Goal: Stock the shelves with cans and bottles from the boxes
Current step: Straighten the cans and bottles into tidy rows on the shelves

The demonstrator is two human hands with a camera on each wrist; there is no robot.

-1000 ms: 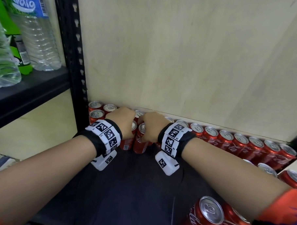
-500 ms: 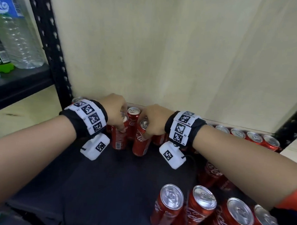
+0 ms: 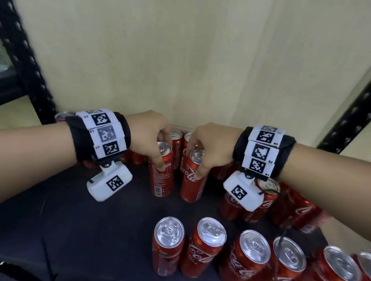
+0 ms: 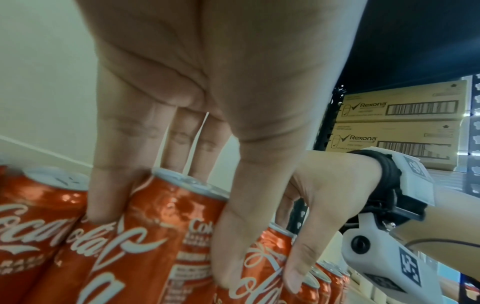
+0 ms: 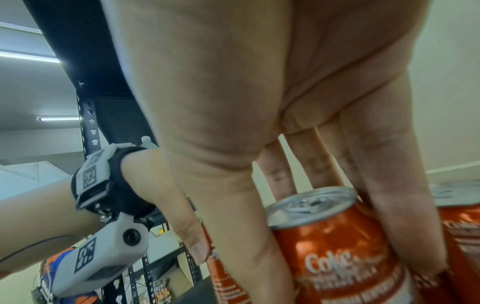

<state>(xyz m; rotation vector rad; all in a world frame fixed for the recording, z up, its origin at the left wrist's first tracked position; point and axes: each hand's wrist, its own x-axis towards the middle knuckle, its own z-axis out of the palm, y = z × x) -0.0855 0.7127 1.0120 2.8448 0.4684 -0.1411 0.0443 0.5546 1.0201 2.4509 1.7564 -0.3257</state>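
Observation:
Two upright red cola cans stand side by side on the black shelf (image 3: 74, 231), just in front of the back rows. My left hand (image 3: 159, 148) grips the left can (image 3: 161, 177) from above, thumb on its front and fingers behind the rim. My right hand (image 3: 195, 160) holds the right can (image 3: 191, 183) the same way. In the left wrist view the thumb (image 4: 228, 246) and a finger (image 4: 109, 195) clamp the can (image 4: 155, 226). The right wrist view shows the right hand's fingers (image 5: 402, 226) around its can (image 5: 332, 236).
More red cans stand against the beige back wall (image 3: 176, 137), in a cluster at right (image 3: 265, 199) and in a front row (image 3: 169, 243). Black rack posts (image 3: 351, 109) frame the bay. Cardboard Rexona boxes (image 4: 397, 115) sit on a neighbouring rack.
The head view has swung right and down, bringing the front row of cans into sight. Both hands keep their hold on the same two cans, and the wrists have spread apart.

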